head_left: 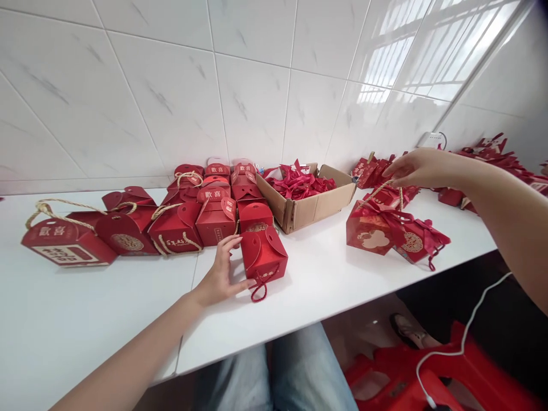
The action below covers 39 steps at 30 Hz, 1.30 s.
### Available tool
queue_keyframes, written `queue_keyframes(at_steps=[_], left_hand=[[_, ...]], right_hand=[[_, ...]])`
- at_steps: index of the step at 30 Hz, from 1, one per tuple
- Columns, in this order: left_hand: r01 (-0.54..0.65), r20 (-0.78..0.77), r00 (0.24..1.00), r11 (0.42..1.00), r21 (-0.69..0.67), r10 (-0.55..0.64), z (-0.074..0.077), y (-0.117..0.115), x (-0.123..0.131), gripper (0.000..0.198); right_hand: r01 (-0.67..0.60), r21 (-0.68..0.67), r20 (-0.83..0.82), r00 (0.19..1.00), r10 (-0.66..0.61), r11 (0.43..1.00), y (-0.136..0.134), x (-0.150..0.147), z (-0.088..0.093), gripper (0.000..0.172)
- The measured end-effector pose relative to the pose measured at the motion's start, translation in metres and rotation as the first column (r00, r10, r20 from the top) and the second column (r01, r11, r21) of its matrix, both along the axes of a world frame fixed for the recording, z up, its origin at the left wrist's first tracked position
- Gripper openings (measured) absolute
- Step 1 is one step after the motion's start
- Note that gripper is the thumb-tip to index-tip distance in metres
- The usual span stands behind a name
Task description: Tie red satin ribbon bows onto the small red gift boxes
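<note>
My left hand (220,274) reaches round the left side of a small red gift box (265,257), thumb at its near lower corner and fingers at its upper left edge. A dark red cord loop hangs from the box's front. Over to the right, my right hand (409,168) is closed in a pinch on the tan rope handle of a red gift box with a pale gold print and a ribbon bow (369,231). That box stands at the table's surface, touching a smaller bowed red box (415,242) with a dark red cord.
Several red boxes (175,228), some with rope handles, stand in rows at left. A cardboard box (314,210) holds red ribbons (295,181). More red items (492,154) lie along the tiled wall at right. A red stool (385,371) and white cable (466,328) are below the table.
</note>
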<state>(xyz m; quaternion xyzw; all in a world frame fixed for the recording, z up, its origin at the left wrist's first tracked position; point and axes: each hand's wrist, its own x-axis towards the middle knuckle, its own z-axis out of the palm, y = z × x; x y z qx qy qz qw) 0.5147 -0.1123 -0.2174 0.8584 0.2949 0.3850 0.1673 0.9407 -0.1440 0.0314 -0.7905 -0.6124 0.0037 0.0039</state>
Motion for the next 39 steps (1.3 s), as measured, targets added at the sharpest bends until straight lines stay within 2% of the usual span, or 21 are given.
queue_keyframes(at_steps=[3,11,17,22,25,28,30,33,35,39], left_hand=[[0.002,0.002,1.0,1.0,0.008,-0.002,0.0,0.0,0.0,0.089],[0.01,0.009,1.0,1.0,-0.019,-0.01,0.0,-0.001,0.0,0.091],[-0.003,-0.007,1.0,1.0,-0.02,0.003,-0.001,0.0,-0.001,0.093],[0.019,0.014,1.0,1.0,-0.018,-0.018,-0.001,0.0,-0.001,0.091],[0.02,0.014,1.0,0.999,-0.033,-0.02,-0.001,-0.001,-0.001,0.093],[0.025,0.019,1.0,0.997,-0.067,-0.024,-0.003,0.0,-0.003,0.094],[0.039,0.032,0.999,0.994,-0.1,-0.036,-0.004,0.0,-0.004,0.094],[0.067,0.043,0.997,0.988,-0.143,-0.061,-0.003,0.0,-0.005,0.094],[0.077,0.025,0.997,0.984,-0.158,-0.074,-0.002,0.0,-0.005,0.093],[0.074,-0.016,0.997,0.983,-0.167,-0.078,0.0,0.0,-0.005,0.087]], right_hand=[[-0.009,0.004,0.026,1.0,0.009,1.0,0.002,0.0,0.0,0.022],[0.05,-0.015,0.043,0.998,-0.05,0.999,0.027,0.026,-0.011,0.032],[0.232,0.165,0.135,0.957,-0.255,0.959,0.048,0.054,-0.029,0.039],[0.269,0.275,0.172,0.931,-0.322,0.923,0.052,0.053,-0.051,0.048],[0.188,0.303,0.185,0.95,-0.251,0.934,0.05,0.032,-0.059,0.049],[-0.006,0.358,0.108,0.994,-0.035,0.934,0.044,-0.003,-0.062,0.04],[-0.143,0.417,0.03,0.989,0.144,0.897,0.039,-0.028,-0.064,0.035],[-0.281,0.517,-0.028,0.938,0.345,0.808,0.038,-0.059,-0.07,0.031],[-0.306,0.549,-0.083,0.906,0.415,0.778,0.047,-0.073,-0.078,0.03],[-0.199,0.514,-0.223,0.909,0.353,0.834,0.082,-0.091,-0.098,0.026]])
